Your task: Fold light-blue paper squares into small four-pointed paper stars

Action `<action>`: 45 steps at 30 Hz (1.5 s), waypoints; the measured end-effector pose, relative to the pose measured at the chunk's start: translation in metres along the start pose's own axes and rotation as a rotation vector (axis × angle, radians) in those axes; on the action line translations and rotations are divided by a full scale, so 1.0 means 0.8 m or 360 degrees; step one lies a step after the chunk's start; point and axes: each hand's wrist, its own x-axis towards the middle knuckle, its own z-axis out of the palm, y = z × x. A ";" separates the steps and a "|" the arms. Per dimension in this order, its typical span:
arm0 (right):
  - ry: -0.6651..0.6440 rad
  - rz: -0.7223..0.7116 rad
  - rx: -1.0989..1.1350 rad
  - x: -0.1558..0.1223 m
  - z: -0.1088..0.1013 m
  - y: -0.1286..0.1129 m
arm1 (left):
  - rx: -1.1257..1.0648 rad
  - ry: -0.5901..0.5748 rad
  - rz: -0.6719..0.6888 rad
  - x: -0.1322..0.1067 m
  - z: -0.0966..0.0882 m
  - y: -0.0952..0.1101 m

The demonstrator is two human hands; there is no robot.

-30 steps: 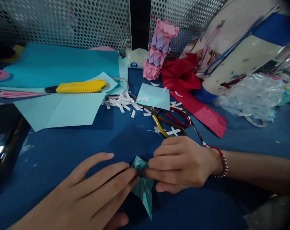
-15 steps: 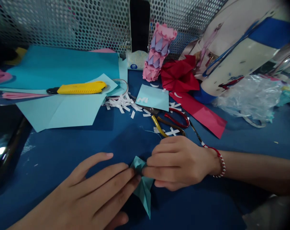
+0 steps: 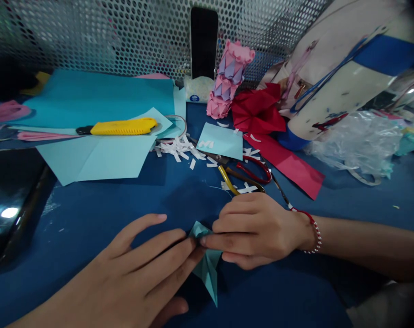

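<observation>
A small piece of folded teal paper (image 3: 208, 272) lies on the blue table between my hands, with one long pointed flap towards me. My left hand (image 3: 138, 269) rests from the left with its fingers stretched out, and the fingertips press on the paper's left side. Its index finger sticks out apart from the others. Curled in from the right, my right hand (image 3: 255, 232) grips the paper near its upper part, the index fingertip on a fold. The fingers hide the middle of the paper. A red and silver beaded bracelet (image 3: 314, 234) circles the right wrist.
Beyond my hands lie scissors (image 3: 243, 171), white paper scraps (image 3: 176, 148), a light blue square (image 3: 222, 140), a red strip (image 3: 289, 166) and a yellow cutter (image 3: 123, 126) on blue sheets (image 3: 104, 157). Behind stand a pink-purple paper column (image 3: 227, 79), a phone (image 3: 204, 43) and a bottle (image 3: 344, 95).
My right index fingertip has shifted slightly left across the fold, closer to the left fingertips. The view has moved a little, so the background sits slightly further right and lower.
</observation>
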 end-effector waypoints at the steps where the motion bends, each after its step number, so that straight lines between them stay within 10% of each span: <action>1: -0.0013 0.0003 -0.0010 0.000 0.000 0.000 | 0.0004 -0.0001 -0.0009 0.000 0.000 0.000; 22: -0.0127 -0.0024 -0.0277 0.005 -0.003 -0.004 | -0.0065 0.0019 -0.0136 0.004 0.002 0.000; 36: 0.0045 0.0589 0.0570 0.009 0.005 0.009 | -0.0080 -0.0014 -0.0094 0.007 -0.003 -0.006; 45: -0.0130 0.0594 0.0032 0.030 0.004 -0.011 | 0.0180 0.0011 0.0113 0.016 -0.012 -0.002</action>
